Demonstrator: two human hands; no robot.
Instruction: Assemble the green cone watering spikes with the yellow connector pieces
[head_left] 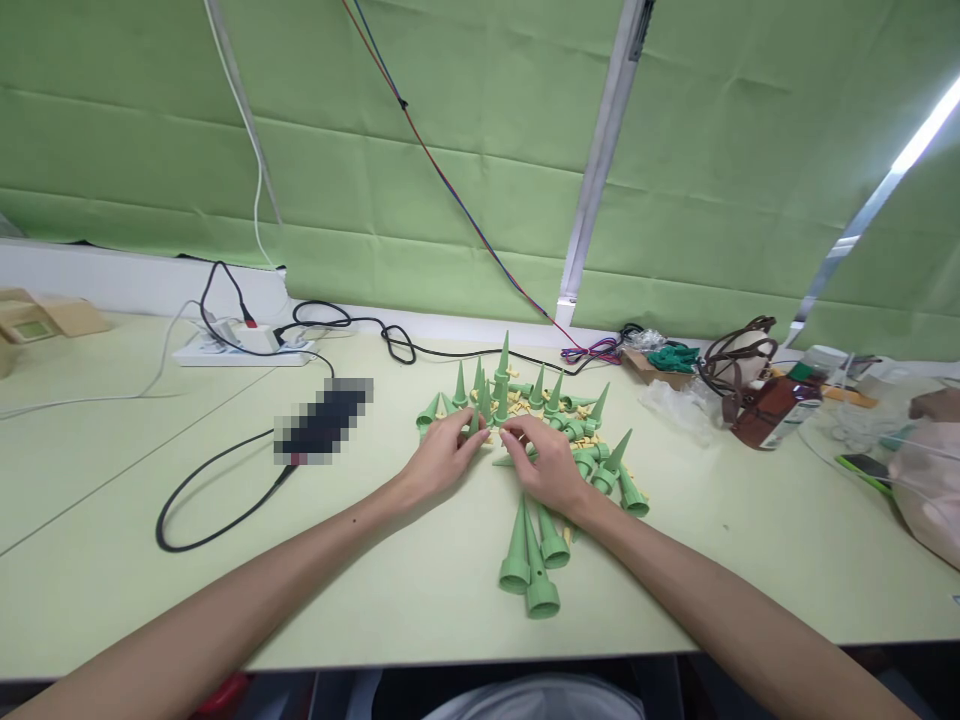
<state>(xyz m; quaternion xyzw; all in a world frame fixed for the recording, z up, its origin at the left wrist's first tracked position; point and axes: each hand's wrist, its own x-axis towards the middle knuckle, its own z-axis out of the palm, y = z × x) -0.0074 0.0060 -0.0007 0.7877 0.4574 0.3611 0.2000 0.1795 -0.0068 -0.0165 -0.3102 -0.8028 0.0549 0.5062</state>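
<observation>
A heap of green plastic cone spikes [551, 405] lies on the pale green table [112, 470], mixed with several small yellow pieces [517, 405]. Three cones [529, 560] lie apart, nearer to me. My left hand [442, 455] rests at the heap's near edge with its fingers curled round a green cone. My right hand [547, 460] sits just beside it, fingertips pinched on a small piece that I cannot make out. Both hands almost meet at the fingertips.
A white power strip [240, 348] with plugs and black cables [217, 500] lies at the back left, beside a blurred dark device [322, 420]. To the right are a brown bag [750, 385], clear plastic bags and a phone [866, 465]. Green curtains hang behind.
</observation>
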